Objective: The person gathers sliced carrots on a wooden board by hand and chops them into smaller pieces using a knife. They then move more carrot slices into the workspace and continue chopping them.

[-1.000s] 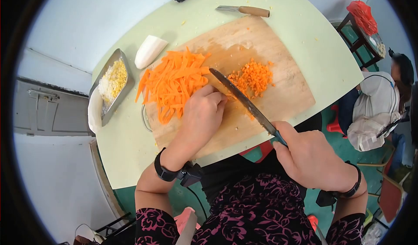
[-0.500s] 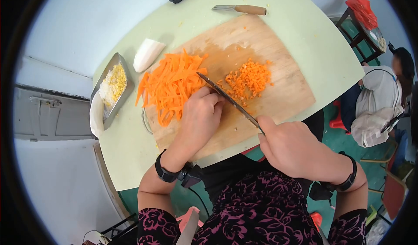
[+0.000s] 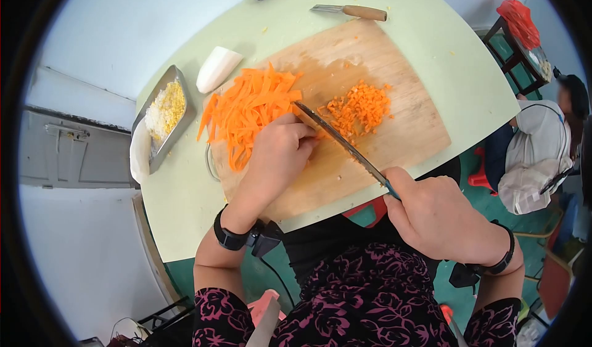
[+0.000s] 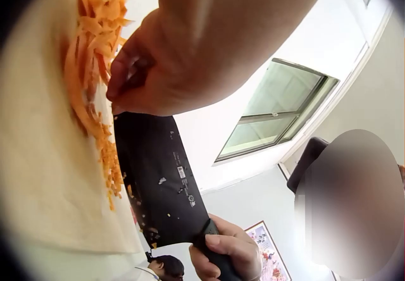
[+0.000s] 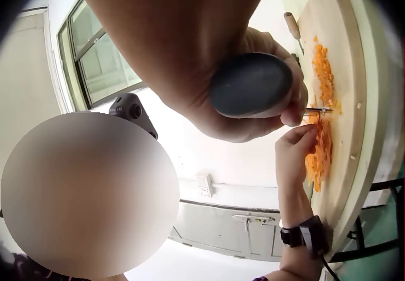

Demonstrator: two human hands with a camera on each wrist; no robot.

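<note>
A wooden board (image 3: 394,69) carries a heap of orange carrot strips (image 3: 246,110) on its left and small diced carrot (image 3: 364,105) on its right. The right hand (image 3: 441,214) grips the handle of a dark cleaver (image 3: 345,143); its broad blade (image 4: 161,180) shows in the left wrist view. Beside the blade, the left hand (image 3: 277,153) has its fingers curled over carrot at the heap's lower right edge, fingertips close to the blade. How much carrot lies under those fingers is hidden.
A peeled white radish piece (image 3: 219,69) lies behind the strips. At the left, a metal tray (image 3: 189,110) holds white and yellow bits, with another white piece (image 3: 140,153) at its side. A wooden-handled knife (image 3: 364,12) lies beyond the board; a person (image 3: 536,137) sits at the right.
The cleaver and right hand shifted toward the left and then back to the right. The left hand stays beside the blade, and the whole head view has shifted slightly.
</note>
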